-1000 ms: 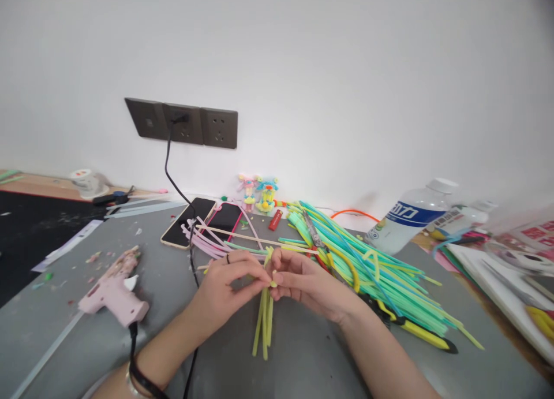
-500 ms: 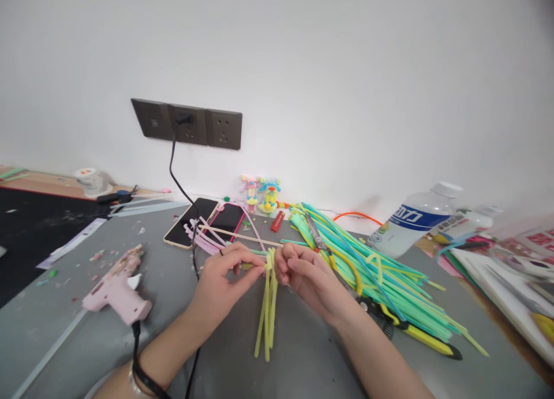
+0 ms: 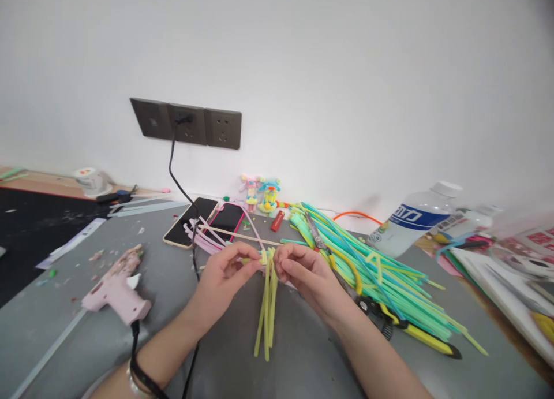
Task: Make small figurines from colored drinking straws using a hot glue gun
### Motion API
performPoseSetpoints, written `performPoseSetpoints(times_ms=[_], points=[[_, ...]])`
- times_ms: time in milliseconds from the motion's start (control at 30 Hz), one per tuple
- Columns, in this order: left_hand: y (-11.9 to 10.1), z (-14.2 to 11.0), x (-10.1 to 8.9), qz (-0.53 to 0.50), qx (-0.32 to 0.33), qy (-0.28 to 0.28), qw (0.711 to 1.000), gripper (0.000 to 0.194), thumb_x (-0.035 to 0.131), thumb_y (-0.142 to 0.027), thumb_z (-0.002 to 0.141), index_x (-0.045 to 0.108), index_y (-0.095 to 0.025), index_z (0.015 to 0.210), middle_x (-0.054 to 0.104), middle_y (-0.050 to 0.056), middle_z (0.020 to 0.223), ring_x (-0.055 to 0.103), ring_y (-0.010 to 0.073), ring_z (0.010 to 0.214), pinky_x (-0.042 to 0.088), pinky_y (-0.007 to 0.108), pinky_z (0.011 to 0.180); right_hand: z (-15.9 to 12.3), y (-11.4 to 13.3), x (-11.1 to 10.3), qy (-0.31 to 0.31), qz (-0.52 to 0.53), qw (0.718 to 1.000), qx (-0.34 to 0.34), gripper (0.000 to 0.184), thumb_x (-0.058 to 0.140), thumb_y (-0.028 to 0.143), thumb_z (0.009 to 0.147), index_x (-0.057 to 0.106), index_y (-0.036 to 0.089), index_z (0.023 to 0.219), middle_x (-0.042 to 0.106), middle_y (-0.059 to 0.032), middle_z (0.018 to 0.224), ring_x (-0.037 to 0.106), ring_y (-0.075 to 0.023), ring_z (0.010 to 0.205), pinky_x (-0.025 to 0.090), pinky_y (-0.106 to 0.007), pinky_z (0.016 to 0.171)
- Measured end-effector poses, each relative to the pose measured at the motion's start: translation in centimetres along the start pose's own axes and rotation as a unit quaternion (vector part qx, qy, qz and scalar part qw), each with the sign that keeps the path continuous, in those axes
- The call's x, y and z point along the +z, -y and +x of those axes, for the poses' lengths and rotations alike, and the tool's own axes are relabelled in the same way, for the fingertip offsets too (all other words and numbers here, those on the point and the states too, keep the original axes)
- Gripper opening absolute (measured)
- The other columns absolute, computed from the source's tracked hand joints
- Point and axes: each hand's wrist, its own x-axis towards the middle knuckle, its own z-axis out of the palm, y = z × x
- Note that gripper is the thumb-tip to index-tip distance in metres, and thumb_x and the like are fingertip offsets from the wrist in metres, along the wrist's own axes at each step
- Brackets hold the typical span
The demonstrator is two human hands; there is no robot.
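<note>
My left hand pinches a small bent piece of yellow pipe cleaner between thumb and forefinger. Across from it, close to that piece, my right hand has its fingers curled together at the tips; whatever they grip is too small or hidden to make out. Several longer yellow pipe cleaners lie between the two hands, their lower ends pointing toward me. Lilac pipe cleaners are just beyond my left hand. Right of my right hand spreads a pile of green and yellow pipe cleaners.
A pink glue gun lies left, its black cord near my forearm. Two phones, a red lighter and small pipe-cleaner figures are at the back. Scissors and yellow-handled pliers rest by the pile; a bottle stands behind.
My fingertips were together on the yellow piece a second ago; my right hand has since come slightly away to the right. My left hand keeps its pinch. The view has shifted slightly.
</note>
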Motion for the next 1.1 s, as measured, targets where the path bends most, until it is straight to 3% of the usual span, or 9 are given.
performPoseSetpoints(times_ms=[133,267,667,1100], points=[[-0.3,0.0,0.2,-0.077,-0.070,0.022,0.994,0.014,0.071,-0.031,0.084,0.069,-0.017,0.086,0.069,0.001,0.087,0.059,0.0105,0.072,0.048,0.020,0.069,0.4,-0.5,-0.2,-0.030,-0.033,0.999,0.000,0.026,0.081,0.040,0.076,0.068,0.018,0.076,0.058,0.0019,0.067,0.049,-0.0103,0.059,0.038,-0.023,0.058],[-0.4,0.1,0.2,-0.085,-0.107,0.021,0.990,0.018,0.073,-0.034,0.082,0.070,-0.016,0.086,0.068,0.001,0.080,0.057,0.0106,0.069,0.047,0.020,0.068,0.6,-0.9,-0.2,-0.053,-0.065,0.996,-0.016,0.027,0.081,0.041,0.075,0.067,0.018,0.074,0.059,0.0022,0.065,0.050,-0.0103,0.057,0.038,-0.022,0.056],[-0.4,0.3,0.1,-0.081,-0.113,0.039,0.989,0.016,0.075,-0.031,0.079,0.072,-0.016,0.083,0.068,0.000,0.079,0.054,0.0100,0.066,0.043,0.020,0.063,0.7,-1.4,-0.1,-0.069,-0.163,0.976,-0.125,0.008,0.077,0.024,0.077,0.070,0.020,0.076,0.071,-0.0037,0.080,0.067,-0.0178,0.076,0.054,-0.029,0.072],[-0.5,0.4,0.0,-0.084,-0.121,0.061,0.987,0.015,0.075,-0.032,0.079,0.072,-0.018,0.080,0.071,0.001,0.083,0.060,0.0132,0.076,0.046,0.022,0.073,0.2,-1.7,0.2,-0.076,-0.278,0.931,-0.223,0.011,0.068,0.012,0.083,0.067,0.022,0.078,0.069,-0.0036,0.081,0.066,-0.0193,0.079,0.052,-0.031,0.073]])
